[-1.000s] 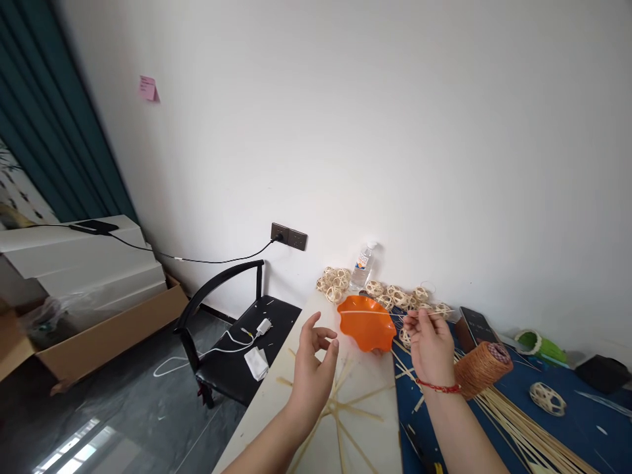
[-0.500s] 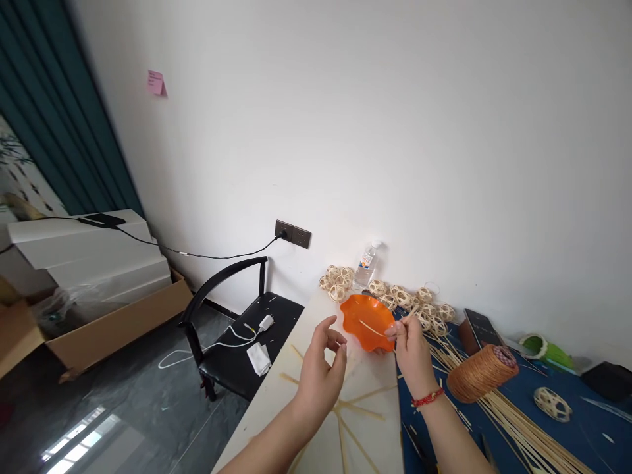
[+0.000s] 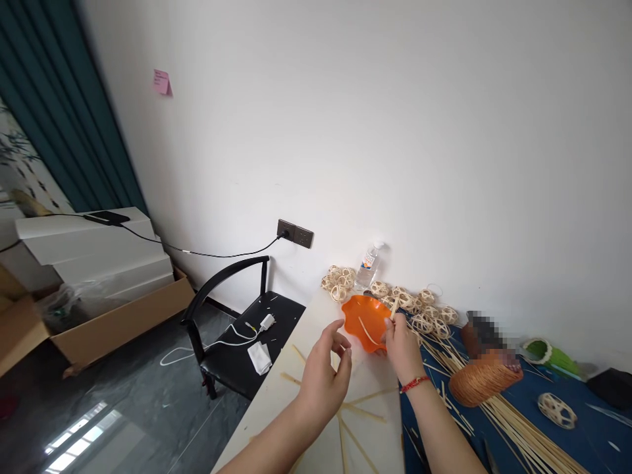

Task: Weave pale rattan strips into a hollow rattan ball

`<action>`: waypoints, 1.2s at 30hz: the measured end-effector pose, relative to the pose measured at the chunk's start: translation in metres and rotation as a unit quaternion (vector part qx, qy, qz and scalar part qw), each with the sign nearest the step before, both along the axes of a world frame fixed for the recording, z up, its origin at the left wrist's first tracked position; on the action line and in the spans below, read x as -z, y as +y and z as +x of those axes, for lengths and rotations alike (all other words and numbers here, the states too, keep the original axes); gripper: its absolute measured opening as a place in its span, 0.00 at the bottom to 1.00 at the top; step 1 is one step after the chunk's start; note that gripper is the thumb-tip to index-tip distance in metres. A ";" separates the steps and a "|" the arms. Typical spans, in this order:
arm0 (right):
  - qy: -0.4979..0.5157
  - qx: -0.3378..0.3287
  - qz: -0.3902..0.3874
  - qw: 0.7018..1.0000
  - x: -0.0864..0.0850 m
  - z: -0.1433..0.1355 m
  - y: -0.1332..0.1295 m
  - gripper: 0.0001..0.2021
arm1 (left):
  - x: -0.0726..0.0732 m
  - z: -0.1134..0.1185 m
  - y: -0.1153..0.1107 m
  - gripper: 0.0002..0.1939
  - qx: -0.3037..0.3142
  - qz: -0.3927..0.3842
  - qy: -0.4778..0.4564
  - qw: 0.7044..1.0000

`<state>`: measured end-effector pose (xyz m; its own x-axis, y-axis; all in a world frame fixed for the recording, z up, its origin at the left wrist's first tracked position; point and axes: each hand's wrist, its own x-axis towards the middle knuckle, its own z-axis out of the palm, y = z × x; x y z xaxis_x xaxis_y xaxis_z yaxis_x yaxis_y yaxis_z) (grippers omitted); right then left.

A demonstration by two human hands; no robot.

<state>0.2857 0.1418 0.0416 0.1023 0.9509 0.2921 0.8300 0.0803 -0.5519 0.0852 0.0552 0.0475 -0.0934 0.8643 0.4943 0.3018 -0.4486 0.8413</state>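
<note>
My right hand (image 3: 402,349), with a red bracelet at the wrist, pinches a pale, thin bamboo strip (image 3: 395,307) whose end sticks up above the fingers. A curved piece of strip (image 3: 366,329) shows over the wavy-rimmed orange bowl (image 3: 354,315), running down to the fingertips; whether it is the same strip I cannot tell. Left of it, my left hand (image 3: 324,368) hovers over the white board with fingers bent and apart, holding nothing visible. Flat strips (image 3: 363,415) lie spread like a star on the white board (image 3: 320,329), partly hidden under my left forearm.
Woven balls (image 3: 429,315) and a water bottle (image 3: 368,266) line the wall. On the blue cloth lie long bamboo strips (image 3: 518,428), an orange twine spool (image 3: 486,378) and a single woven ball (image 3: 557,409). A black chair (image 3: 232,359) with a white charger stands left.
My right hand has shifted slightly left and down, and its strip now points more upright. My left hand stays nearly in place with a similar bend. The view has turned slightly.
</note>
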 end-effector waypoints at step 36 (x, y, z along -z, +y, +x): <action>0.171 -0.065 0.086 0.979 0.016 -0.007 -0.015 0.17 | -0.032 0.043 0.035 0.12 0.027 -0.141 0.224 0.964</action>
